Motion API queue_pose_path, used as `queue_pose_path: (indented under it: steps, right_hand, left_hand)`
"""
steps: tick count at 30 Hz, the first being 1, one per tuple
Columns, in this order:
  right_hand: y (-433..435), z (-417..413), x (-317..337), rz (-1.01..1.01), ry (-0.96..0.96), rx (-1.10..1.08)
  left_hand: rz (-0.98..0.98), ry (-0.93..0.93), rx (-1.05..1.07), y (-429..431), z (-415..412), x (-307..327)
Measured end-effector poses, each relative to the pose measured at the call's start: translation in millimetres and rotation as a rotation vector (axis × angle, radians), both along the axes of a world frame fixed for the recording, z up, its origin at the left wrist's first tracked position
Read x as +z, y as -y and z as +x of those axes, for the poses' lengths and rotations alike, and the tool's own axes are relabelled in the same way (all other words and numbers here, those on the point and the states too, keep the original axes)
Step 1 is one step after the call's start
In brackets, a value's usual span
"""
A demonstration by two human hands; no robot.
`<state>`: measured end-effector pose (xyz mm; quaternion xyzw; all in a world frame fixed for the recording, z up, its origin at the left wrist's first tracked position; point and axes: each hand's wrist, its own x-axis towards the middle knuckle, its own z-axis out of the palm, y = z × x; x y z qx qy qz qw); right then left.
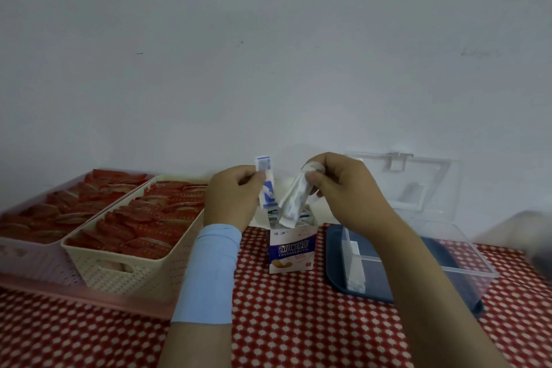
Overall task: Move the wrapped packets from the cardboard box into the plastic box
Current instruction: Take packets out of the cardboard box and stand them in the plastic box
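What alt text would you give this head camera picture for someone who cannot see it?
Two hands each hold a wrapped packet, left hand and right hand, above an open cardboard box on a red dotted tablecloth. A clear plastic box stands open at right; baskets of red packets sit left.

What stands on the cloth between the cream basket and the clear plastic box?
In the head view, the small cardboard box stands there, open, with packets inside. Above it the left hand and right hand each hold a packet.

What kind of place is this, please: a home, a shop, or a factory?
Probably a home table used for sorting: a red patterned tablecloth against a plain white wall, and household plastic baskets full of red packets. No machinery or shelving shows.
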<state>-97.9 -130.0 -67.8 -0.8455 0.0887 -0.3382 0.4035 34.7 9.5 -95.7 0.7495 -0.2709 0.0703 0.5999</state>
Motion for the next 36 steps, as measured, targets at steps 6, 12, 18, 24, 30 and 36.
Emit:
queue_pose_path:
  steps: [6, 12, 18, 24, 30, 36]
  right_hand:
    - [7, -23, -1, -0.019, -0.098, 0.001]
    - [11, -48, -2, 0.139, -0.076, 0.063]
    - [14, -61, -4, 0.327, 0.012, 0.138]
    - [13, -58, -7, 0.329, 0.008, 0.111]
    - [12, -57, -10, -0.008, 0.017, -0.078]
    - [8, -69, -1, -0.244, -0.284, 0.089]
  left_hand:
    - [0.099, -0.285, -0.467, 12, -35, 15]
    - [-0.111, -0.685, -0.814, 17, -58, 12]
    - [-0.138, -0.731, -0.934, 24, -68, 4]
    - [-0.223, -0.822, -0.942, 34, -75, 0]
    - [-0.318, -0.905, -0.85, 41, -73, -3]
    - [-0.326, -0.953, -0.881, 40, -73, 0]
